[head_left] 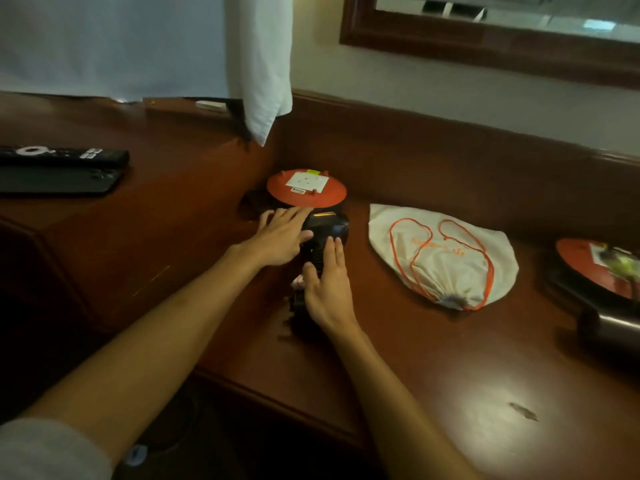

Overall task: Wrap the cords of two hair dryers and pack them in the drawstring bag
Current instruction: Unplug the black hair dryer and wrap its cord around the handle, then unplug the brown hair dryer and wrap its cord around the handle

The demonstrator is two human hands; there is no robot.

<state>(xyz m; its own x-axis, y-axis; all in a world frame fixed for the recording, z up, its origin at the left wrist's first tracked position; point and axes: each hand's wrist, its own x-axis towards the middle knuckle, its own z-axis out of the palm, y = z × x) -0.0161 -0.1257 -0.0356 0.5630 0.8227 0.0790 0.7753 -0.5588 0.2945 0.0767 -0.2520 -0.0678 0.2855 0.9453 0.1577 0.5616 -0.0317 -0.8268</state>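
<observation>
Under both flat hands (280,237) lies a black hair dryer (327,230).

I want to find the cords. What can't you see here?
- Black hair dryer: mostly hidden under the left hand and right hand; cord not clear.
- Drawstring bag: print too blurred to read; contents hidden by cloth.
- Dark thing at right: cut off by the edge.

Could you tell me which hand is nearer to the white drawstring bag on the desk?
Right. The right hand lies on the black hair dryer, just left of the drawstring bag; the left hand is farther left.
</observation>
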